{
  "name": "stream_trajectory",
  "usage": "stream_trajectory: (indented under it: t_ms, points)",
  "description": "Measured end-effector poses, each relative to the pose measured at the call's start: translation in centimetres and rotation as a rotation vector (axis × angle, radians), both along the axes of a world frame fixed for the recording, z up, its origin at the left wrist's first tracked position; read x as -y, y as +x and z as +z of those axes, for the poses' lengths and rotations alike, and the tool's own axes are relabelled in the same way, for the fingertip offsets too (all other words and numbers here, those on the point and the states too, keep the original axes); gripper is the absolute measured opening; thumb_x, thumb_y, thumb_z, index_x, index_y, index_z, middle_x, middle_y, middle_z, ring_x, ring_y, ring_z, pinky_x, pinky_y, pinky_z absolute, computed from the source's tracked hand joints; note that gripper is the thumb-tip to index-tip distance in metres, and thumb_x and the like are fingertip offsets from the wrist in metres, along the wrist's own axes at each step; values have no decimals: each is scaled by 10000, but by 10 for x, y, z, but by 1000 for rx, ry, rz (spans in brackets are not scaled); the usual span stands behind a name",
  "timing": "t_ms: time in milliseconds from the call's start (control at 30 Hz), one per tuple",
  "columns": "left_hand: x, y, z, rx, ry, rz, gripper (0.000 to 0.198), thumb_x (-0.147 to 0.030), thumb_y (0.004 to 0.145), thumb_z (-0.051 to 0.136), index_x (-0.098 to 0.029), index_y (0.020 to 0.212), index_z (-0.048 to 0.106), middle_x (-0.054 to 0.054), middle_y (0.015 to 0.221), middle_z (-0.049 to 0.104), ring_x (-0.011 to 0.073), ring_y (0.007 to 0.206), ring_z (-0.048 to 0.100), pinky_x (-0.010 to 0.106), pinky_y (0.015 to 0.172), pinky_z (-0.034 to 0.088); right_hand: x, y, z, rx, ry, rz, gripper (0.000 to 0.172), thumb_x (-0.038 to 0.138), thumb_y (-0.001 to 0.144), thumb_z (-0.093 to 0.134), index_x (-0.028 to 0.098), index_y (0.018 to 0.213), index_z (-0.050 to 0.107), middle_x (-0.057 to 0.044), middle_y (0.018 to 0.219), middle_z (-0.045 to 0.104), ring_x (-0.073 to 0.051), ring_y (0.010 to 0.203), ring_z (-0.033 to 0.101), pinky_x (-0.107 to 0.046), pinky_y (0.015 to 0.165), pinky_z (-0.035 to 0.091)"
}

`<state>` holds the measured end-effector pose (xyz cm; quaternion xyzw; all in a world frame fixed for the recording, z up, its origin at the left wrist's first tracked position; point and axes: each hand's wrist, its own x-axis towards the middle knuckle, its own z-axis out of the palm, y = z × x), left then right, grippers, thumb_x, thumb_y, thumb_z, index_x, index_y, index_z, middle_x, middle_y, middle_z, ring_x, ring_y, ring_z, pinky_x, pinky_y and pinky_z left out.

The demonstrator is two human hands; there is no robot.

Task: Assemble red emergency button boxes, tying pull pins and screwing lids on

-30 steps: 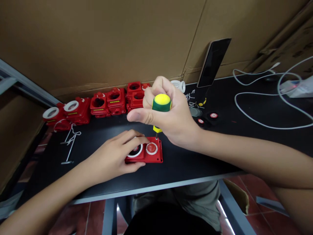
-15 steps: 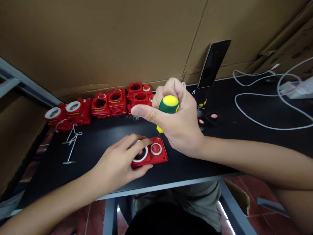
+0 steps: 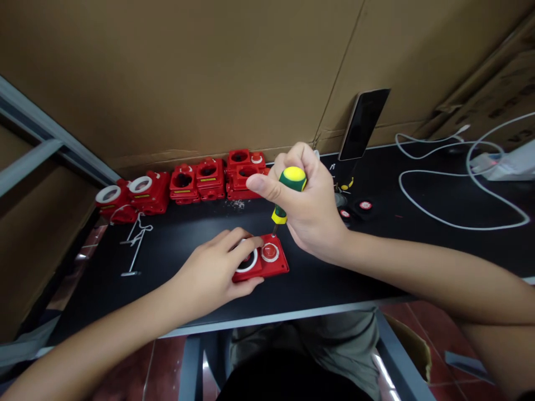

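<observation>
The head camera has swung a little: the cardboard (image 3: 188, 72), the tabletop (image 3: 184, 223) and the row of red housings (image 3: 184, 193) along its back sit lower in view than half a second ago, the housings also farther right. The left hand (image 3: 219, 264) is half curled, fingers over the left part of the red cover (image 3: 267, 269) and thumb along its near side, holding it on the tabletop. The right hand (image 3: 315, 214) is closed tight round the screwdriver (image 3: 293, 179), thumb stretched out leftward; more of the green shows above the yellow collar (image 3: 279, 215) than before. The cover lies near the tabletop's front edge, a strip of black surface between them. There is more room between cover and housings, and again leftward from the left hand to the metal rods (image 3: 136, 253). The tip (image 3: 275, 229) meets the cover's far right corner, as before; how it seats is too small to tell.
</observation>
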<state>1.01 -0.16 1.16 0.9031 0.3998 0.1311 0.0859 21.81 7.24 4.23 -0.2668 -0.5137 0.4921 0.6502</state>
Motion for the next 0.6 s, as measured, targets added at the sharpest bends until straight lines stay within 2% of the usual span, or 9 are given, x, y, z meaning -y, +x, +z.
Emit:
stream_trajectory:
  t_ms: [200,433,500,600]
  points:
    - [0,1,0,-61,45,-6,517,-327,1013,891,-229,1464,659,97,1297,769,320,1089,788,444,918,690,-2,-1,1,-26,13,10,800,447,735,1144,279,819,367,90,772,382,-129,702,296,-342,637,310]
    - [0,6,5,-160,40,1,539,-359,1010,908,-226,1473,668,96,1289,771,333,1097,780,438,893,681,-6,-5,-4,4,65,6,793,485,735,1141,277,814,381,103,730,414,-125,666,352,-353,658,365]
    - [0,7,7,-168,22,7,518,-355,1011,911,-226,1454,676,92,1293,773,328,1107,781,428,898,675,-7,-4,8,-2,82,33,800,510,710,1144,279,794,382,101,709,426,-126,650,370,-365,643,371]
    - [0,7,7,-149,-13,7,513,-371,1011,921,-228,1437,674,87,1336,775,328,1148,782,426,931,670,-7,7,47,28,184,89,903,649,615,1141,277,751,329,103,663,365,-122,603,372,-378,617,379]
